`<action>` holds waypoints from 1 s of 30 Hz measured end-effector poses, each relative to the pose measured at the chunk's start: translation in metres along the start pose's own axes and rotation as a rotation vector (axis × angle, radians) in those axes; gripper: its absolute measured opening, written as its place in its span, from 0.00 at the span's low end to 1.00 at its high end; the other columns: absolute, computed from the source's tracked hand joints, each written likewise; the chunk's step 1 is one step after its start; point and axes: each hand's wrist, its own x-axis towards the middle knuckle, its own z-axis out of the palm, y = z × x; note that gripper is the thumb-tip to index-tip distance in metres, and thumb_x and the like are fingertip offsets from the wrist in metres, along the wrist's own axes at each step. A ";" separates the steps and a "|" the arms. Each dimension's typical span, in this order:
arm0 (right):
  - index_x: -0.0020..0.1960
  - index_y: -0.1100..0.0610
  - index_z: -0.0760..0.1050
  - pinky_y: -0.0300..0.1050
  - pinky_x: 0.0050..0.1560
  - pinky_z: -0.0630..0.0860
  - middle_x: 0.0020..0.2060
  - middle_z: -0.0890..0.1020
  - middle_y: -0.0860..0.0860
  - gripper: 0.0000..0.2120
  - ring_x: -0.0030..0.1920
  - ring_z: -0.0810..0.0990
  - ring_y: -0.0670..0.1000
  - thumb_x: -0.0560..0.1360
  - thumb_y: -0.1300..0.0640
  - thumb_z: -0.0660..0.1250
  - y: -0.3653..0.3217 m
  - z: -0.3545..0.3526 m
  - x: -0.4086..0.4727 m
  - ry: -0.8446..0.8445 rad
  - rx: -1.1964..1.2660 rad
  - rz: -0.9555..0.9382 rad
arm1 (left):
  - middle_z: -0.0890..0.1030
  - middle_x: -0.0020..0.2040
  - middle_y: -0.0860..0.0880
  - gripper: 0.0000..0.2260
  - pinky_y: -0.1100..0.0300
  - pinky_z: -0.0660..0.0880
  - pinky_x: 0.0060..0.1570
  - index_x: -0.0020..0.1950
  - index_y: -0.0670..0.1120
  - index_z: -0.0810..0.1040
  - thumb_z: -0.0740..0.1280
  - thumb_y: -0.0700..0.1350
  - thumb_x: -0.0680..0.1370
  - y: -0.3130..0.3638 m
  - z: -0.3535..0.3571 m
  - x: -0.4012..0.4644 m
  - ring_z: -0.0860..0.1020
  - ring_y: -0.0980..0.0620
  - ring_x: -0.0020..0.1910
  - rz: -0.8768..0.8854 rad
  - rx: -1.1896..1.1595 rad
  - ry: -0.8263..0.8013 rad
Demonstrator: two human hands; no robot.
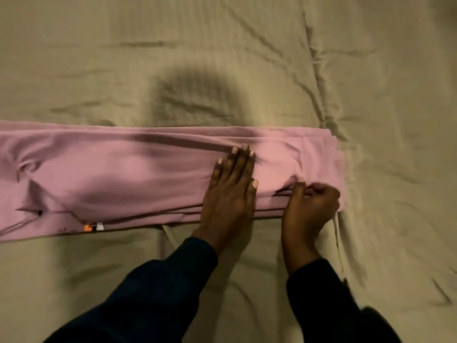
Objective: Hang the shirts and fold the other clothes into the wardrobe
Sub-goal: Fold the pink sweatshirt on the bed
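Your dark sleeves come up from the near edge, and both hands rest on the pink garment. Your left hand lies flat on it, palm down, fingers straight and close together, pressing the soft cloth near its middle. Your right hand is curled, pinching a raised pleat of the fabric at the garment's near right corner. That garment is folded into a long, layered band lying across the bed, smooth and matte, with stacked edges showing at its right end and a small orange-and-white tag on its near edge. Beneath it spreads a wrinkled olive bedsheet.
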 end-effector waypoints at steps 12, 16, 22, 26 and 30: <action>0.70 0.56 0.75 0.64 0.66 0.73 0.63 0.81 0.58 0.27 0.63 0.80 0.58 0.73 0.56 0.75 -0.005 -0.008 0.034 -0.405 1.131 0.685 | 0.57 0.81 0.49 0.24 0.51 0.48 0.79 0.80 0.47 0.61 0.53 0.51 0.84 -0.003 0.007 0.006 0.50 0.53 0.81 0.011 -0.075 0.050; 0.69 0.60 0.73 0.53 0.64 0.77 0.61 0.82 0.58 0.22 0.59 0.82 0.54 0.76 0.68 0.68 -0.050 -0.023 0.018 -0.327 1.034 0.320 | 0.75 0.72 0.49 0.19 0.57 0.64 0.73 0.72 0.45 0.74 0.55 0.50 0.85 0.001 -0.030 0.010 0.69 0.56 0.73 -0.285 -0.950 0.025; 0.62 0.51 0.76 0.47 0.61 0.76 0.57 0.82 0.48 0.20 0.58 0.80 0.46 0.71 0.57 0.74 -0.096 -0.010 -0.078 -0.702 0.470 -0.377 | 0.82 0.60 0.40 0.34 0.49 0.77 0.59 0.62 0.40 0.81 0.49 0.66 0.80 -0.068 -0.089 0.006 0.81 0.43 0.58 -0.836 -1.854 -0.109; 0.72 0.51 0.70 0.50 0.73 0.63 0.73 0.71 0.49 0.30 0.74 0.67 0.49 0.73 0.47 0.73 -0.076 0.019 -0.129 -1.060 0.079 -0.788 | 0.70 0.70 0.43 0.42 0.55 0.62 0.74 0.73 0.34 0.68 0.43 0.67 0.79 -0.113 -0.115 -0.023 0.69 0.34 0.72 -0.980 -1.864 -0.150; 0.67 0.53 0.76 0.53 0.70 0.67 0.67 0.77 0.49 0.17 0.69 0.71 0.48 0.79 0.54 0.65 -0.072 0.025 -0.142 -0.918 0.086 -0.800 | 0.84 0.58 0.40 0.33 0.47 0.82 0.47 0.64 0.42 0.81 0.53 0.67 0.80 -0.126 -0.141 -0.028 0.84 0.42 0.54 -0.896 -1.818 -0.219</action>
